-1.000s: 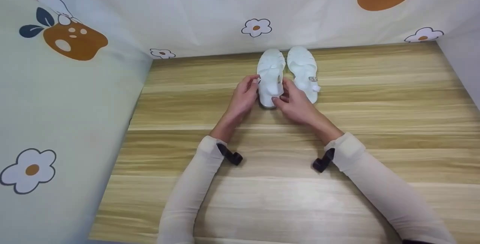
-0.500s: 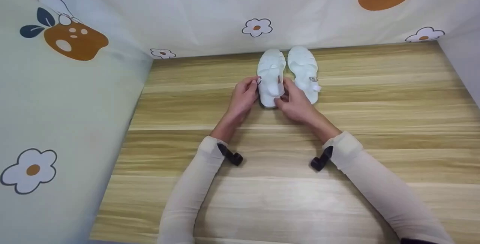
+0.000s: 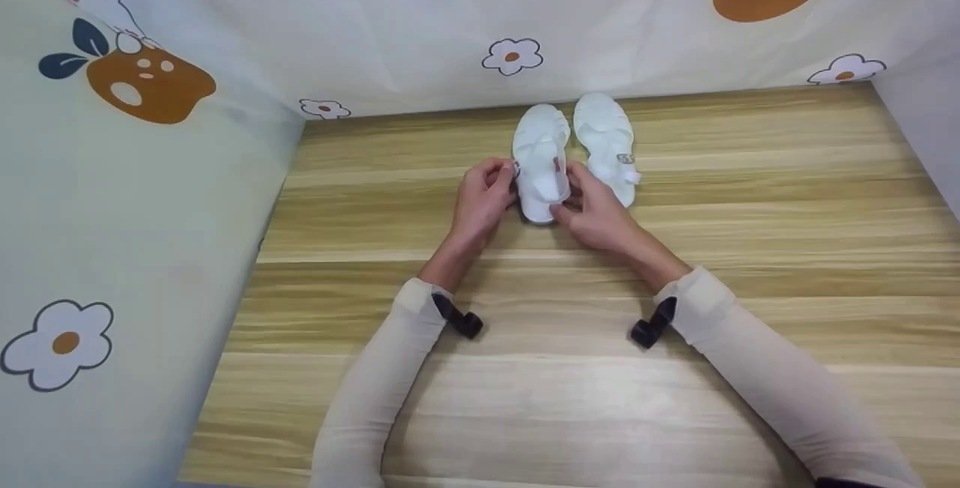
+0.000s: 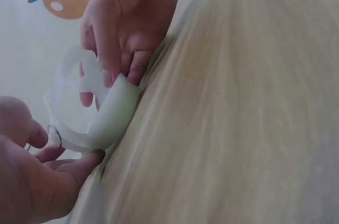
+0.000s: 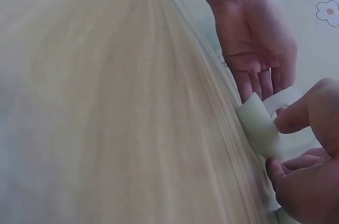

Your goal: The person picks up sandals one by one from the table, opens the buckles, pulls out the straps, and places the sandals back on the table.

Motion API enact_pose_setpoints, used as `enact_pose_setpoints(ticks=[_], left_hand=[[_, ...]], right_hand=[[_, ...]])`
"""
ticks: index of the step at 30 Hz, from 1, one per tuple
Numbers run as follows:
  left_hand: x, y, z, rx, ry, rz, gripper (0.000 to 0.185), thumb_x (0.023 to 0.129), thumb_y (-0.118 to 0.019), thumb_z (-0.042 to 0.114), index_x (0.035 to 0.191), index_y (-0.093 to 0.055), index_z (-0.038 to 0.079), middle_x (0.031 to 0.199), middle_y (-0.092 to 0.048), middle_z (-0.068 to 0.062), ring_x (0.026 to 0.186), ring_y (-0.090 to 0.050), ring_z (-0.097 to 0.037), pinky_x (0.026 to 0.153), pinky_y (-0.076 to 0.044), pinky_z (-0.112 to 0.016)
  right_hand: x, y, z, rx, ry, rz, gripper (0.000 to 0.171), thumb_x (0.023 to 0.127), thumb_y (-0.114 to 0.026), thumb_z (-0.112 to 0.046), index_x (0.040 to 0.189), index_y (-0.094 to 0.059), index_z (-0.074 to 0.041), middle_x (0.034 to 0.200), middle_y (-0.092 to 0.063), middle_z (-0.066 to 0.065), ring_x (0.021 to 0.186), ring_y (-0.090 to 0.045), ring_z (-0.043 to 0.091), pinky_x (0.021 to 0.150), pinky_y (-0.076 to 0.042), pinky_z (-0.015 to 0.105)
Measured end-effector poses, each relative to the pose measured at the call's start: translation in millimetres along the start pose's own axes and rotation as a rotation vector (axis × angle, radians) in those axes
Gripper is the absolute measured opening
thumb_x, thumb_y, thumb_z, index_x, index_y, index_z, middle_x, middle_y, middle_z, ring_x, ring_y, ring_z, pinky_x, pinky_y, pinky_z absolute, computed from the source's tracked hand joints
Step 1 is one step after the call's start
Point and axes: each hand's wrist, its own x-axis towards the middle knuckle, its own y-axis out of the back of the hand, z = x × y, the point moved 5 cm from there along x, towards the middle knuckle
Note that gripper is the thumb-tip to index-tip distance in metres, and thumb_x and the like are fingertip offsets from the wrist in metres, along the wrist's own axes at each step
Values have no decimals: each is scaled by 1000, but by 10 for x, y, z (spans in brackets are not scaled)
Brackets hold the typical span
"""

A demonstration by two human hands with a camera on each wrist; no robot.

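A white sandal (image 3: pixel 540 128) lies upright on the wood-grain surface, between both hands. My left hand (image 3: pixel 480 199) pinches its outer side at a small metal buckle ring (image 4: pixel 54 135), with thumb and fingertips close together. On the sandal's inner side, my right hand (image 3: pixel 600 211) grips the strap and the heel edge, its thumb near the heel. The sandal's strap loop and pale heel (image 4: pixel 114 113) show in the left wrist view. The fingers partly hide where the strap meets the buckle.
A matching white sandal (image 3: pixel 596 109) lies just to the right, its strap sticking out sideways. Behind both is a pale wall covering (image 3: pixel 420 38) printed with flowers and oranges. The wood-grain surface (image 3: pixel 540 398) extends toward the person.
The held sandal has shifted slightly toward the person, its toe now lower than its mate's. Both hands have moved back a little with it and keep their hold.
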Motion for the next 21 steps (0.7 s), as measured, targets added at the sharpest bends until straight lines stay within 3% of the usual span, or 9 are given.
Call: enact_pose_setpoints(ticks=[12, 21], left_hand=[[-97, 12, 24, 83, -61, 43, 25, 109, -64, 20, 115, -77, 0, 110, -81, -12, 96, -72, -10, 78, -63, -24], [-259, 15, 45, 94, -101, 15, 26, 109, -63, 20, 114, -76, -2, 106, -81, -13, 90, -73, -12, 73, -61, -24]], right_hand=[[-119, -2, -53, 0, 7, -29, 67, 97, -68, 5, 159, -40, 2, 163, -52, 21, 148, -55, 37, 125, -44, 47], [-279, 7, -111, 9, 48, -72, 72, 97, -75, 1, 160, -41, -1, 162, -55, 18, 145, -59, 35, 123, -47, 47]])
